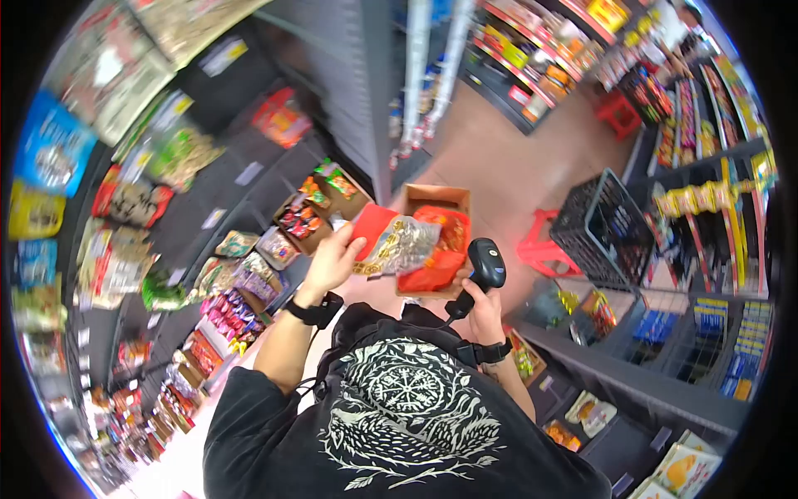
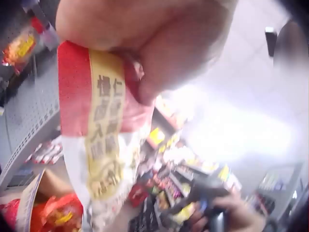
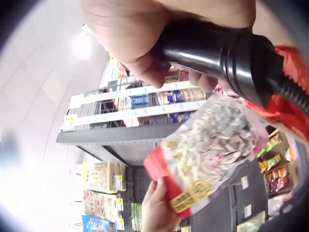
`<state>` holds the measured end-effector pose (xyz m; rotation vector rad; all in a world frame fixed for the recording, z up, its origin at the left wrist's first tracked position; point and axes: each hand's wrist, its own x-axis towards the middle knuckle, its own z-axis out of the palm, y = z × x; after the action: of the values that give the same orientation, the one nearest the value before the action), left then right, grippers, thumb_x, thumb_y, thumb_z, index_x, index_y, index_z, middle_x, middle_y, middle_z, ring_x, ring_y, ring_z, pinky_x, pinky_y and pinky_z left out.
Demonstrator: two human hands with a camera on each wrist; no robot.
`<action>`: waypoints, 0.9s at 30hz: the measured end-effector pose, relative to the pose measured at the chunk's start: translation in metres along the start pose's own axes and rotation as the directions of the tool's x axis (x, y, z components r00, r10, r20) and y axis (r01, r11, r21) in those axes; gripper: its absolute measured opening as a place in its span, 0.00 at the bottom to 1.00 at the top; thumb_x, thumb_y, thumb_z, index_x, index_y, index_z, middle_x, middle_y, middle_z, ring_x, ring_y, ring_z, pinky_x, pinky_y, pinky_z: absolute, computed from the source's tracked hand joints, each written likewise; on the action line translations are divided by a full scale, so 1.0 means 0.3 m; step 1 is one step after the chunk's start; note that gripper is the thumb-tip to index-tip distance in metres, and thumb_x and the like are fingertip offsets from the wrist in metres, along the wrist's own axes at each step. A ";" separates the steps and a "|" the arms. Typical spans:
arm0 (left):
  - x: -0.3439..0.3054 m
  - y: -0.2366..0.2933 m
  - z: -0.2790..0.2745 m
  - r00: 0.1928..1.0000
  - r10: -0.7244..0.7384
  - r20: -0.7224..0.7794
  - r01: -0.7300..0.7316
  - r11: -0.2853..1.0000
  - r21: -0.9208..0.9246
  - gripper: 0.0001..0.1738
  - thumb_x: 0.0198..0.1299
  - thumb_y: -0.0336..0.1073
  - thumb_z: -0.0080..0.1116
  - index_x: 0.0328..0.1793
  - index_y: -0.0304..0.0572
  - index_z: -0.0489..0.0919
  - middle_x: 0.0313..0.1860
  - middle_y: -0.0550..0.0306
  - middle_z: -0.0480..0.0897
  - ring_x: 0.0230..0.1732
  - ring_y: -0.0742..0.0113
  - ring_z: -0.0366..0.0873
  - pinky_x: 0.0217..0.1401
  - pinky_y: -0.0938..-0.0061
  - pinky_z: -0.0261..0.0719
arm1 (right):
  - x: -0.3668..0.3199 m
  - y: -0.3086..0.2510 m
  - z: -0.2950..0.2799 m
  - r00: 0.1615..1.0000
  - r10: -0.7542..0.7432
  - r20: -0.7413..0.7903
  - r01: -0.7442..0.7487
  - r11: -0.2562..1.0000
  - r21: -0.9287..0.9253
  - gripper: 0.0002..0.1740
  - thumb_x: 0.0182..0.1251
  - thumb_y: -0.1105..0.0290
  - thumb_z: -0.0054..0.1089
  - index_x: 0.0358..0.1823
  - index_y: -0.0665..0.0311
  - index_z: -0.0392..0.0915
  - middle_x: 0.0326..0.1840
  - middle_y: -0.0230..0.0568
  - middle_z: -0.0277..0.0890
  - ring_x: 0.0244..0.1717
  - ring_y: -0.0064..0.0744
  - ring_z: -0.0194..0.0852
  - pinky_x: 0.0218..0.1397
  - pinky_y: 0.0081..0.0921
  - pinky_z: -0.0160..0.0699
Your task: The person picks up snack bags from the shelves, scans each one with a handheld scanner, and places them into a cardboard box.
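My left hand (image 1: 334, 259) grips a flat bag of sunflower seeds (image 1: 405, 244) by its red end. The pack has a clear front with striped seeds (image 3: 217, 133) showing through, and a yellow strip with printed characters (image 2: 103, 116) runs down its side. In my right hand (image 1: 484, 309) is a black barcode scanner (image 1: 486, 264), held by its handle (image 3: 203, 50) with a coiled cable at the end. Below the bag stands an open cardboard box (image 1: 436, 195) holding red packs (image 1: 453, 229); the seed bag overlaps part of it in the head view.
Shelves with hanging snack bags (image 1: 133, 200) line the left, with boxes of small packs (image 1: 303, 218) low down. To the right, a black crate (image 1: 603, 220) rests on a red stool (image 1: 544, 245). Racks of goods stand beyond, and a person (image 1: 677, 33) is far off at upper right.
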<state>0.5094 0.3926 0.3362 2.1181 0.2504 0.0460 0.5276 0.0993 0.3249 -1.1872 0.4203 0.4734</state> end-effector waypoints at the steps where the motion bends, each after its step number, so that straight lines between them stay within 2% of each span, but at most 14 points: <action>1: -0.038 -0.046 -0.085 1.000 0.017 0.008 -0.016 0.991 -0.131 0.12 0.66 0.35 0.53 0.51 0.37 0.75 0.37 0.49 0.82 0.41 0.63 0.81 0.46 0.70 0.77 | 0.010 0.016 0.052 0.999 0.003 0.049 -0.002 1.000 -0.014 0.15 0.62 0.78 0.58 0.51 0.66 0.72 0.35 0.35 0.75 0.32 0.25 0.75 0.37 0.24 0.75; 4: -0.193 0.022 -0.331 0.988 -0.141 0.070 0.154 0.780 -0.607 0.17 0.67 0.31 0.51 0.60 0.29 0.72 0.48 0.56 0.81 0.48 0.73 0.77 0.54 0.76 0.75 | 0.032 0.109 0.173 0.944 -0.175 0.279 0.174 0.984 0.029 0.21 0.62 0.78 0.59 0.57 0.65 0.70 0.48 0.37 0.76 0.47 0.27 0.75 0.51 0.26 0.75; 7: -0.330 -0.040 -0.475 0.983 -0.185 0.008 0.146 0.746 -0.650 0.18 0.66 0.31 0.53 0.59 0.28 0.72 0.48 0.56 0.81 0.46 0.73 0.79 0.52 0.76 0.77 | -0.030 0.167 0.298 0.769 -0.071 0.636 -0.139 0.951 0.276 0.35 0.60 0.68 0.66 0.66 0.66 0.61 0.60 0.41 0.73 0.64 0.37 0.67 0.68 0.38 0.65; 9: -0.409 -0.131 -0.542 0.978 -0.209 -0.008 0.153 0.742 -0.653 0.18 0.67 0.34 0.52 0.59 0.30 0.72 0.47 0.57 0.81 0.46 0.73 0.79 0.53 0.76 0.77 | -0.060 0.243 0.353 0.638 0.012 0.770 -0.266 0.942 0.206 0.41 0.58 0.55 0.68 0.67 0.69 0.62 0.65 0.45 0.69 0.64 0.41 0.70 0.68 0.40 0.68; 11: -0.499 -0.199 -0.586 0.976 -0.219 -0.009 0.158 0.732 -0.662 0.18 0.68 0.36 0.52 0.59 0.31 0.72 0.46 0.58 0.81 0.46 0.73 0.78 0.53 0.76 0.77 | -0.095 0.301 0.415 0.605 0.031 0.796 -0.244 0.958 0.149 0.38 0.58 0.59 0.66 0.66 0.70 0.63 0.64 0.47 0.70 0.62 0.43 0.71 0.67 0.41 0.69; 14: -0.646 -0.297 -0.691 0.988 -0.140 -0.069 -0.060 0.064 -0.996 0.30 0.70 0.51 0.45 0.65 0.32 0.67 0.60 0.47 0.76 0.57 0.62 0.77 0.60 0.69 0.76 | -0.249 0.365 0.596 0.651 0.108 0.751 -0.313 0.940 0.136 0.36 0.56 0.62 0.60 0.66 0.70 0.63 0.63 0.48 0.71 0.61 0.44 0.72 0.67 0.41 0.69; 15: -0.700 -0.319 -0.707 0.986 -0.128 -0.105 -0.115 -0.070 -0.991 0.44 0.63 0.67 0.44 0.70 0.35 0.62 0.66 0.46 0.70 0.65 0.56 0.71 0.63 0.60 0.73 | -0.276 0.379 0.644 0.640 0.111 0.760 -0.314 0.941 0.127 0.36 0.56 0.62 0.60 0.66 0.70 0.63 0.63 0.48 0.71 0.61 0.44 0.72 0.67 0.41 0.69; 17: -0.786 -0.336 -0.685 0.987 -0.018 -0.158 -0.159 -0.179 -0.971 0.56 0.52 0.77 0.46 0.74 0.39 0.56 0.70 0.46 0.65 0.68 0.52 0.65 0.65 0.52 0.69 | -0.352 0.405 0.723 0.643 0.232 0.730 -0.559 0.793 0.241 0.34 0.56 0.66 0.60 0.64 0.70 0.64 0.62 0.47 0.71 0.61 0.42 0.71 0.68 0.40 0.67; 18: -0.809 -0.362 -0.681 0.986 0.128 -0.109 -0.099 -0.084 -0.992 0.63 0.43 0.82 0.49 0.76 0.43 0.54 0.72 0.47 0.63 0.69 0.51 0.64 0.65 0.49 0.68 | -0.367 0.435 0.748 0.673 0.209 0.710 -0.557 0.775 0.300 0.32 0.58 0.69 0.59 0.64 0.70 0.64 0.61 0.46 0.71 0.61 0.42 0.70 0.68 0.40 0.66; 19: -0.832 -0.364 -0.650 0.970 0.232 -0.080 -0.067 -0.061 -0.996 0.54 0.52 0.69 0.57 0.76 0.43 0.54 0.71 0.48 0.63 0.68 0.53 0.65 0.64 0.53 0.70 | -0.377 0.461 0.766 0.669 0.208 0.713 -0.556 0.776 0.296 0.32 0.58 0.69 0.59 0.64 0.70 0.64 0.61 0.46 0.71 0.61 0.42 0.70 0.68 0.40 0.66; 21: -0.861 -0.267 -0.595 0.980 -0.130 -0.149 -0.114 0.242 -0.964 0.39 0.63 0.47 0.61 0.74 0.41 0.56 0.68 0.51 0.67 0.66 0.59 0.67 0.63 0.59 0.72 | -0.394 0.500 0.809 0.710 0.036 0.703 -0.176 0.976 0.128 0.30 0.59 0.73 0.55 0.65 0.68 0.63 0.63 0.46 0.70 0.61 0.43 0.70 0.66 0.41 0.68; 23: -0.830 -0.311 -0.626 0.961 -0.243 -0.129 -0.109 0.093 -0.990 0.28 0.66 0.28 0.54 0.70 0.38 0.59 0.64 0.54 0.71 0.64 0.64 0.69 0.63 0.65 0.73 | -0.447 0.485 0.869 0.770 0.016 0.638 -0.024 1.000 0.004 0.25 0.61 0.81 0.52 0.62 0.67 0.64 0.54 0.43 0.73 0.51 0.36 0.76 0.56 0.35 0.77; 25: -0.816 -0.356 -0.660 0.888 -0.314 -0.336 -0.289 0.186 -0.939 0.26 0.65 0.27 0.55 0.67 0.36 0.61 0.62 0.54 0.73 0.61 0.65 0.71 0.64 0.68 0.70 | -0.434 0.489 0.875 0.822 0.067 0.566 0.016 0.990 -0.141 0.19 0.62 0.80 0.55 0.55 0.66 0.69 0.43 0.40 0.77 0.35 0.29 0.78 0.40 0.29 0.80; 27: -0.821 -0.432 -0.698 0.788 -0.334 -0.518 -0.376 0.405 -0.833 0.28 0.63 0.26 0.57 0.67 0.36 0.61 0.61 0.54 0.73 0.61 0.65 0.70 0.66 0.68 0.69 | -0.438 0.482 0.868 0.813 -0.054 0.580 0.310 0.883 -0.353 0.12 0.60 0.75 0.63 0.45 0.64 0.77 0.29 0.32 0.80 0.26 0.20 0.76 0.28 0.19 0.73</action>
<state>0.2202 0.5855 0.3548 0.8613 0.4579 0.7685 0.3548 0.3719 0.3679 -1.4315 -0.3337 0.7369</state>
